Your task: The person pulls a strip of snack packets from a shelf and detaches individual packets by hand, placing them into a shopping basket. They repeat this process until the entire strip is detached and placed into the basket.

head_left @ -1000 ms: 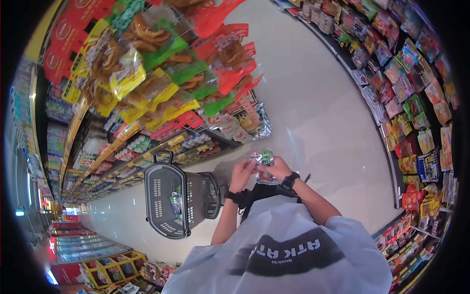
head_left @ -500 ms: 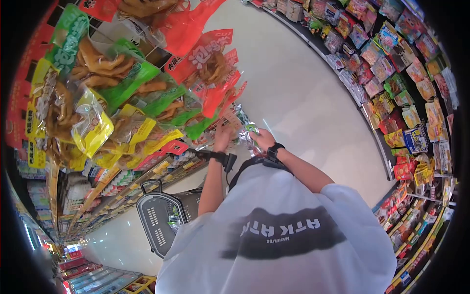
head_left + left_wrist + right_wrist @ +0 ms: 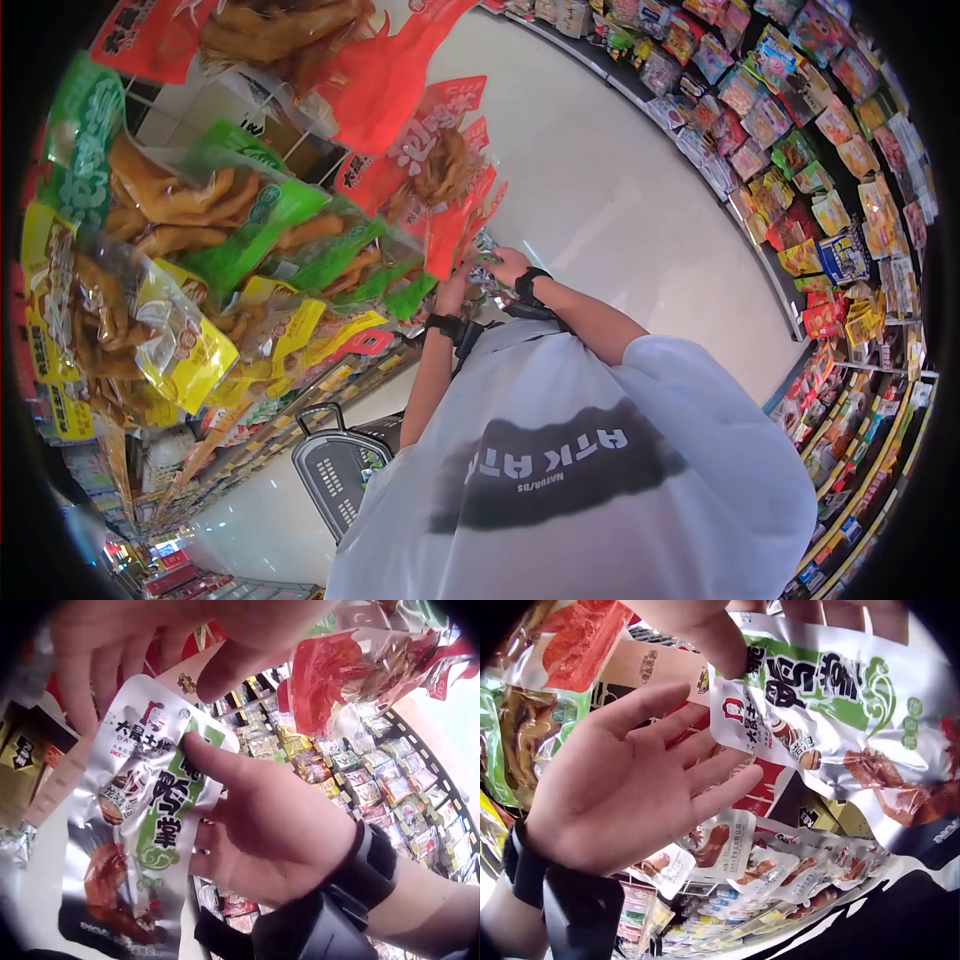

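A tall rack of hanging snack bags in red, green and yellow fills the left of a shop aisle. A wall of packed shelves stands across the pale floor, and a dark shopping basket sits low by the rack's foot. At the rack's right edge the left hand is spread flat, fingers straight and holding nothing, while the right hand grips, thumb pressed across the printed front, a silver and green snack packet just beside the left fingertips.
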A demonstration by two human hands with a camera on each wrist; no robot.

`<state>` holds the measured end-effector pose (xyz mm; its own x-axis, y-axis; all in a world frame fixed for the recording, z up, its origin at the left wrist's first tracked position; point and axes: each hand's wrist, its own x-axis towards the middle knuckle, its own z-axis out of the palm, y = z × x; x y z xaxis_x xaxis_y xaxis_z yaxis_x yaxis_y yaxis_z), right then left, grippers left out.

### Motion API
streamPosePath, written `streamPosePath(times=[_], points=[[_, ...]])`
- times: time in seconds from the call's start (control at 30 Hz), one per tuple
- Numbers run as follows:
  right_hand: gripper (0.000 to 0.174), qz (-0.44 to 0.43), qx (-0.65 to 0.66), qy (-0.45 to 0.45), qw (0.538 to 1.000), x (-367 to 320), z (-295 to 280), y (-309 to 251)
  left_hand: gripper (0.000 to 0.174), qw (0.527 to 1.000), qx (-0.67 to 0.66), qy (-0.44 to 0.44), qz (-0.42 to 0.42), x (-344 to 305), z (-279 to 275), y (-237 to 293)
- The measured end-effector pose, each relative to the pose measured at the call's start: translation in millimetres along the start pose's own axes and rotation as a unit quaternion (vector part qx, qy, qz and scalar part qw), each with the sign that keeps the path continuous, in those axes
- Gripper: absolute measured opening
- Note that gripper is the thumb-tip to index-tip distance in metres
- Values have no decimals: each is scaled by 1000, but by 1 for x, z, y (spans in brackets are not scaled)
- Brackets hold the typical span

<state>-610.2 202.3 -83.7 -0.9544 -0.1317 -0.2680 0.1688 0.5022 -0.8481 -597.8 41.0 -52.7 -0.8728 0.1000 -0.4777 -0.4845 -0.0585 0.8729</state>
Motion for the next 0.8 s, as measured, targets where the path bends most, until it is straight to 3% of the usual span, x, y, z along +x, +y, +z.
streamPosePath(times=[0.2, 0.8], points=[[42, 40, 30, 17, 999, 4, -1, -16, 38, 994, 106, -1, -10, 9, -7, -5], [38, 35, -39, 23, 998, -11, 2, 2, 28, 996, 72, -36, -24, 4, -5, -15]])
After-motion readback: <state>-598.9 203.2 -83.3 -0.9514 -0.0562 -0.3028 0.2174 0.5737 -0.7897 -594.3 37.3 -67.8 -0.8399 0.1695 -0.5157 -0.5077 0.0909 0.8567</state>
